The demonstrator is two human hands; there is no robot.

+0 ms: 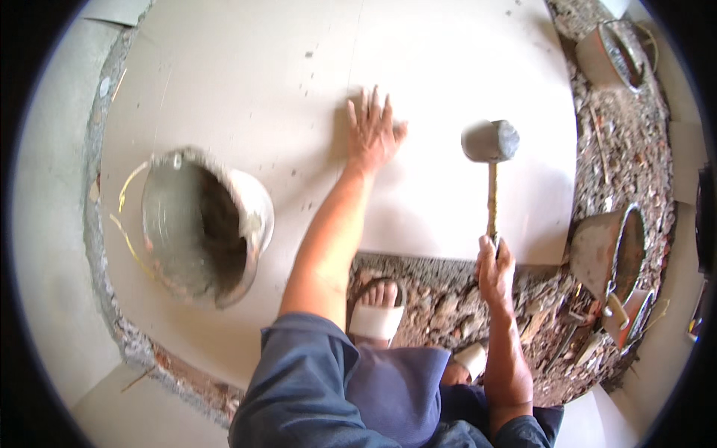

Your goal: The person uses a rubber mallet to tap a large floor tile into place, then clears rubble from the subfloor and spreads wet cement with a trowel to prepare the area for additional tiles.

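My left hand [373,137] lies flat on the large pale floor tiles [448,201], its fingers spread, close to a seam between them. In my right hand [496,272] is the handle of a rubber mallet [491,142]; its dark grey head is over the right-hand tile, and I cannot tell whether it touches. A bucket [254,205] smeared with grey mortar [222,224] stands on the tiles to the left of my left arm, its mouth toward me and a yellow cord handle hanging at its side.
Broken rubble [448,306] lies under my sandalled feet and along the tile's right edge. On it at the right stand a far bucket [597,60], a nearer bucket [594,250] and a trowel-like tool [614,313]. A pale wall [56,224] runs along the left.
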